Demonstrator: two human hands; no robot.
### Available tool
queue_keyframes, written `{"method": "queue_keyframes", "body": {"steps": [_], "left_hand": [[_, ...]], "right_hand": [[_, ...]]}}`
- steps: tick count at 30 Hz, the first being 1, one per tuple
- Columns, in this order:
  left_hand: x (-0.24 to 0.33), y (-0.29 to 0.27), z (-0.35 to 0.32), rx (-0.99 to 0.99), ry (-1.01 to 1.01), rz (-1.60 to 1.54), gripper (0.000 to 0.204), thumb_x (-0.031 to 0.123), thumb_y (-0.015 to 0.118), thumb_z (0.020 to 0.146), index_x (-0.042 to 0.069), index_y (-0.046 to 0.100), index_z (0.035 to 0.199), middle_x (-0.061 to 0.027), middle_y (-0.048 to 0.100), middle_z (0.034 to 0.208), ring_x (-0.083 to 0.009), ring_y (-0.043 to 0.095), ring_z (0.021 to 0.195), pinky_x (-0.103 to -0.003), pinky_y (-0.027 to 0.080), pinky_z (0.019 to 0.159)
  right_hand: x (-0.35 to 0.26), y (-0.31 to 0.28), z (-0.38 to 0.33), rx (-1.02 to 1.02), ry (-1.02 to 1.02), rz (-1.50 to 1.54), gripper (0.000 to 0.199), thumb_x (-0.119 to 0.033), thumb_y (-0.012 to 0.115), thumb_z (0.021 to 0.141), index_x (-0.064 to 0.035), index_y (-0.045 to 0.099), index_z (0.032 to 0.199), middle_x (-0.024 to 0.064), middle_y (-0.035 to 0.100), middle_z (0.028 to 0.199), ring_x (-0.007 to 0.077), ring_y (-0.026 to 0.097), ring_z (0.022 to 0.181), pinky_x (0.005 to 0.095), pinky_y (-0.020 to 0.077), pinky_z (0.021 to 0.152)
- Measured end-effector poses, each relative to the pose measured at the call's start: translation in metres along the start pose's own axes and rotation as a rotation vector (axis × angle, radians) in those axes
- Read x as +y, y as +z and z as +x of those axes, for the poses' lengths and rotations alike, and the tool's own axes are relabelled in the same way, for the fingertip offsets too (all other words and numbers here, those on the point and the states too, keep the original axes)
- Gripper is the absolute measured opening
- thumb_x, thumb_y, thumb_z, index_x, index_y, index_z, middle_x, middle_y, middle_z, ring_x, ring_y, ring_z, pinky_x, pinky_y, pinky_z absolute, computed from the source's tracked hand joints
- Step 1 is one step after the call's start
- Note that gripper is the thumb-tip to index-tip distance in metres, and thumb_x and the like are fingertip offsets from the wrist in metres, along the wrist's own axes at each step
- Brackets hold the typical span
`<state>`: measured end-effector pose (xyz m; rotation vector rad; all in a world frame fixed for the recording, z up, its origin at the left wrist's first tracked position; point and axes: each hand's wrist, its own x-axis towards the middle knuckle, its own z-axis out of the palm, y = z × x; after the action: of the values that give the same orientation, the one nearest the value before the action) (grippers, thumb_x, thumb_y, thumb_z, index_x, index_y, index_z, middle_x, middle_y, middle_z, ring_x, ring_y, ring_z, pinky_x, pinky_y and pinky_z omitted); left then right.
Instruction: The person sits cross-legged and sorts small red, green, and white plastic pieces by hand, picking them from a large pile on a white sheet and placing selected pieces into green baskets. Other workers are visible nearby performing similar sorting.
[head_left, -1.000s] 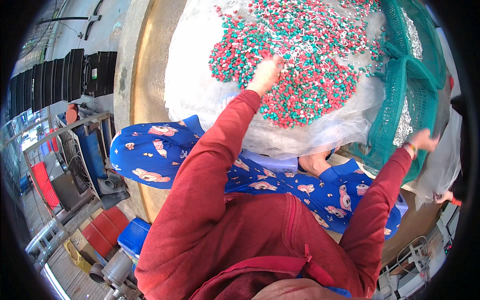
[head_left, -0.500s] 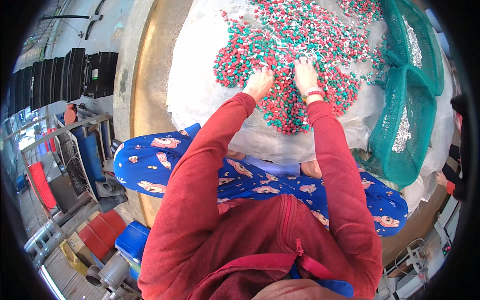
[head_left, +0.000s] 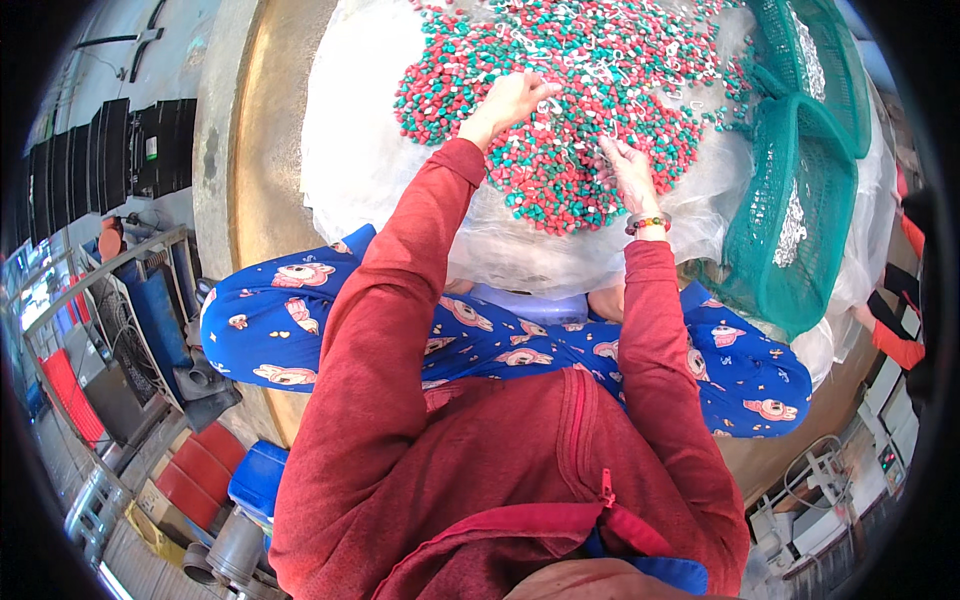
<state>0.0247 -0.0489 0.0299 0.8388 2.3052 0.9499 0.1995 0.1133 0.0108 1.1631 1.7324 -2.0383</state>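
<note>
A broad heap of small red, green and white pieces [head_left: 560, 185] lies before me, with white hook-shaped pieces [head_left: 600, 68] scattered among them. Over the left part of the heap is my left hand [head_left: 512, 98], its fingertips pinched together toward the right; whatever they hold is too small to make out. My right hand [head_left: 632, 175], with a beaded bracelet at the wrist, is at the right part of the heap. Its fingers are drawn together, and I cannot make out what is in them.
White sheeting [head_left: 350, 150] lies under the heap. Two green mesh baskets [head_left: 765, 255] with shiny clear pieces inside stand at the right. At far left are black crates [head_left: 160, 150] and a metal-framed cart; a blue container [head_left: 262, 480] is lower left. Another person's orange sleeve [head_left: 895, 345] shows far right.
Both hands were down among the pieces, close together. The left has lifted a little and its fingers have come together; the right has drawn back toward me, and the hands are farther apart.
</note>
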Motion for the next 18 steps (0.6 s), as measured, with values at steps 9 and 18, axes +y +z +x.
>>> {"method": "queue_keyframes", "body": {"steps": [9,18], "left_hand": [[0.022,0.005,-0.004,-0.298,-0.157,-1.767,0.015,0.014,0.057,0.085,0.000,0.056,0.090,-0.0129,0.057,0.093,-0.0200,0.058,0.080,-0.022,0.053,0.062],[0.030,0.032,-0.007,-0.367,-0.336,-1.265,0.015,0.019,0.062,0.083,0.006,0.058,0.090,0.0008,0.052,0.075,-0.0033,0.042,0.054,-0.015,0.028,0.039]], "right_hand": [[0.012,-0.006,-0.017,-0.085,0.000,0.027,0.015,-0.009,0.060,0.082,-0.0050,0.060,0.097,0.0056,0.064,0.094,0.0142,0.060,0.078,0.0290,0.0478,0.072],[0.025,-0.013,0.001,0.207,-0.201,0.164,0.026,-0.005,0.059,0.079,-0.0052,0.059,0.105,0.0084,0.064,0.085,0.0122,0.061,0.069,0.0242,0.0502,0.057]]}}
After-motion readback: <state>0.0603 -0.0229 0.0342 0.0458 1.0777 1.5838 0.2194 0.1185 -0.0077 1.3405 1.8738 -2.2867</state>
